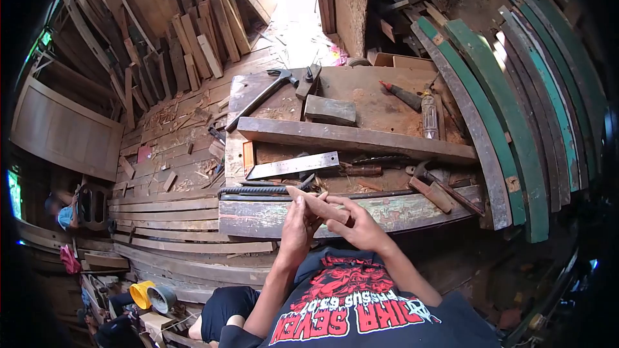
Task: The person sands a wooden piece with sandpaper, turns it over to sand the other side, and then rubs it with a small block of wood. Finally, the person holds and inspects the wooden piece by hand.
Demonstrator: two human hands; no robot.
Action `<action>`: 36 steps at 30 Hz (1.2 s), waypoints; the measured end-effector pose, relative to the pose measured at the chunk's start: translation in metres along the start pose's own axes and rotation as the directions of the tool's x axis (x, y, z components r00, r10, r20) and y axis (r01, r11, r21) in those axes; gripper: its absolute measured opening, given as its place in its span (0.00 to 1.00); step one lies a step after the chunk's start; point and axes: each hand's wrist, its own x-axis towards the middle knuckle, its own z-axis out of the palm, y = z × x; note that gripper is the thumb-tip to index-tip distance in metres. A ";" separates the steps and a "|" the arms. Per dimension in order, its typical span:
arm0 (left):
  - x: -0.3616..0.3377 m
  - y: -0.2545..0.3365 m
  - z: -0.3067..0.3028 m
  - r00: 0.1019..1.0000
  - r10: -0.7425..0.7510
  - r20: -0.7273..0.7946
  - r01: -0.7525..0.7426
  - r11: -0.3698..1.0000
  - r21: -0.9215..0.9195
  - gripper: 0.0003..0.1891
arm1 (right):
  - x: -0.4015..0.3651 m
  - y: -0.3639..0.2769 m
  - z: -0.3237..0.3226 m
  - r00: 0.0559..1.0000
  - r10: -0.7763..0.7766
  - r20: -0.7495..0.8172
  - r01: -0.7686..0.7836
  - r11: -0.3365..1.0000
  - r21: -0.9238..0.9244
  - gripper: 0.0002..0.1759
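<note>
Both my hands are closed on a small brown piece of wood [320,207], held just above the near edge of the workbench [258,219]. My left hand [294,230] grips its left end, with the thumb up along the side. Around the right end wraps my right hand [358,224]; some fingers are hidden beneath the piece. Right beyond the hands lie a ribbed metal rod [255,190] and a try square [293,165] with an orange stock. A hammer with a wooden handle [433,193] rests to the right.
A long wooden plank [361,139] crosses the bench. Behind it are a claw hammer [263,98], a wooden block [330,110] and a clear-handled tool [430,116]. Green-painted boards [493,90] stand at right. Another person [66,216] is far left, near a yellow bucket [141,294].
</note>
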 end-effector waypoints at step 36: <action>0.014 0.040 -0.045 0.997 0.079 0.022 -0.082 0.945 0.316 0.13 | 0.029 -0.023 0.010 0.864 0.499 0.071 -0.331 0.456 0.826 0.31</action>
